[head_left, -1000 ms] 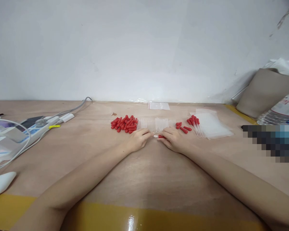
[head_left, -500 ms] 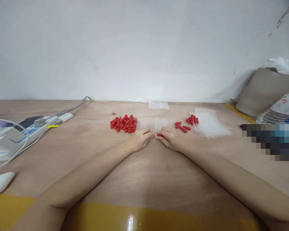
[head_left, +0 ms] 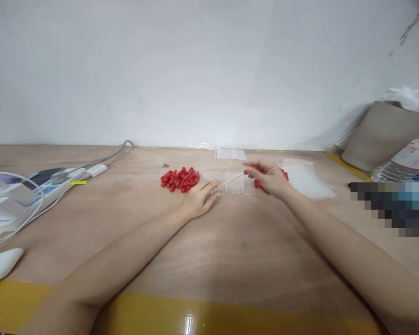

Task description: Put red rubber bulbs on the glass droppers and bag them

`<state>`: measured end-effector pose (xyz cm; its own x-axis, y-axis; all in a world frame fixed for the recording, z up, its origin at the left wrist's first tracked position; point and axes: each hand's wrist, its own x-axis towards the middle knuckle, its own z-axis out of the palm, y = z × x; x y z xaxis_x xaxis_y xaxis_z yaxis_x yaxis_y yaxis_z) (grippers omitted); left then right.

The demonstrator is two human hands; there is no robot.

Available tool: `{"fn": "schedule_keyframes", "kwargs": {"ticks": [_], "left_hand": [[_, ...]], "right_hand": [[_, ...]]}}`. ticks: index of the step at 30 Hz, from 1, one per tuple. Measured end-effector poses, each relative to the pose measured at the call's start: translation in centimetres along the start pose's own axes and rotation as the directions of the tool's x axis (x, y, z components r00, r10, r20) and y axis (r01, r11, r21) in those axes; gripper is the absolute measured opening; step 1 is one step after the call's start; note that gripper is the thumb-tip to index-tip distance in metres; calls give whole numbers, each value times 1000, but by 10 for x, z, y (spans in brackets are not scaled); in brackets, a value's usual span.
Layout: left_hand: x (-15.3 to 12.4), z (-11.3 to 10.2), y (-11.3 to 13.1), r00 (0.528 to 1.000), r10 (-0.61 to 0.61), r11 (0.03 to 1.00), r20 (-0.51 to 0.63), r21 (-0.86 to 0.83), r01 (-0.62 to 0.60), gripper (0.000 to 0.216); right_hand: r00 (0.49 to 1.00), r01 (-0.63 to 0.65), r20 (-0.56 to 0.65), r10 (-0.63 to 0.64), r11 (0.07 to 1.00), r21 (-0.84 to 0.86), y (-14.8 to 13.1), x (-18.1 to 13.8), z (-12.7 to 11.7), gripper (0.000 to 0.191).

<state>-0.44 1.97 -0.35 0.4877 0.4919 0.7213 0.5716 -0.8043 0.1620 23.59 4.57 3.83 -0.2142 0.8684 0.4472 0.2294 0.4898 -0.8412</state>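
My right hand [head_left: 268,177], slightly blurred, is closed on a dropper [head_left: 235,178], a thin clear tube with red rubber at the hand end. The dropper slants down leftward, its tip close to my left fingers. My left hand [head_left: 201,197] rests at the left end of a row of clear dropper tubes [head_left: 242,187], thumb and fingers apart. Just beyond it lies a heap of red rubber bulbs [head_left: 179,178]. A few more red bulbs [head_left: 261,185] are partly hidden under my right hand. Behind that hand, red bulb ends [head_left: 285,174] show.
Clear plastic bags [head_left: 309,179] lie to the right, and a small zip bag [head_left: 230,154] near the wall. At left are a power strip [head_left: 45,191] with cables and a white mouse [head_left: 2,265]. A large water bottle [head_left: 411,158] and a grey container [head_left: 380,135] stand at right.
My hands were together at the front of the tubes around a red bulb. My right hand has lifted up and right with the dropper, while my left stays nearly in place with fingers loosened.
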Motion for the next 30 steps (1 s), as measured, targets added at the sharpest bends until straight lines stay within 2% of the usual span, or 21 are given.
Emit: {"fn": "schedule_keyframes", "kwargs": {"ticks": [2, 5, 7, 9, 12, 17, 22, 26, 30], "left_hand": [[0, -2, 0, 1000, -27, 1000, -13, 10, 27, 29], [2, -2, 0, 998, -57, 998, 17, 26, 57, 27], [2, -1, 0, 997, -69, 997, 47, 44, 67, 25], [3, -1, 0, 995, -79, 995, 63, 65, 75, 24], [3, -1, 0, 993, -92, 992, 68, 95, 85, 22], [2, -1, -1, 991, -112, 986, 76, 130, 101, 20], [2, -1, 1, 985, -154, 976, 80, 165, 140, 20], [3, -2, 2, 976, -213, 955, 48, 222, 198, 17], [14, 1, 2, 953, -303, 906, 4, 311, 287, 15]], "right_hand": [[994, -18, -106, 11, 998, -61, -1, 8, -26, 41], [962, -125, -265, 61, 965, -229, 6, 15, -68, 39], [956, -190, -285, 75, 896, -401, 13, 16, -89, 33], [952, -249, -292, 87, 773, -584, 23, 15, -100, 33], [955, -283, -278, 101, 586, -760, 37, 11, -96, 29], [982, -188, -154, 112, 435, -881, 54, 5, -73, 29], [982, -190, -174, 75, 388, -902, 52, 3, -68, 28], [971, -175, -91, 222, 393, -903, 40, 5, -68, 21], [927, -140, 6, 374, 362, -922, 37, 7, -64, 25]]}}
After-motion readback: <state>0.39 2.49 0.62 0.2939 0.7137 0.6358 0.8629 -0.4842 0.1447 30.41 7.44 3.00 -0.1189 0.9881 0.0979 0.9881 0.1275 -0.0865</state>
